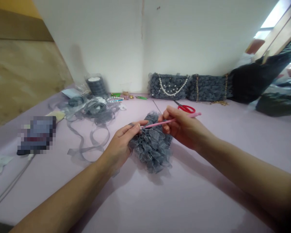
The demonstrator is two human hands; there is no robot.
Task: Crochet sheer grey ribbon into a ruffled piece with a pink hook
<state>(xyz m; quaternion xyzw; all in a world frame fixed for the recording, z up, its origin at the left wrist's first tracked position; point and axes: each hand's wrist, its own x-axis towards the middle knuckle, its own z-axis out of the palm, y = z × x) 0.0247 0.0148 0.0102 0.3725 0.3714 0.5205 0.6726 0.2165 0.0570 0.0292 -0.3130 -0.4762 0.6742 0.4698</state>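
Observation:
A ruffled piece of grey ribbon crochet (152, 149) hangs in front of me, just over the table. My left hand (122, 142) pinches its upper left edge between thumb and fingers. In my right hand (181, 127) is a pink crochet hook (160, 123), gripped near its middle with the tip at the work's top edge by my left thumb. Whether a loop sits on the hook tip is too small to tell. Loose grey ribbon (87, 149) trails over the table left of the work.
Red-handled scissors (187, 109) lie behind my right hand. Two ruffled grey bags, one with a pearl strand (171, 93) and one with a gold chain (197, 87), stand against the wall. Ribbon coils (95, 108), a ribbon spool stack (97, 85) and a cabled, blurred-out device (40, 134) are on the left.

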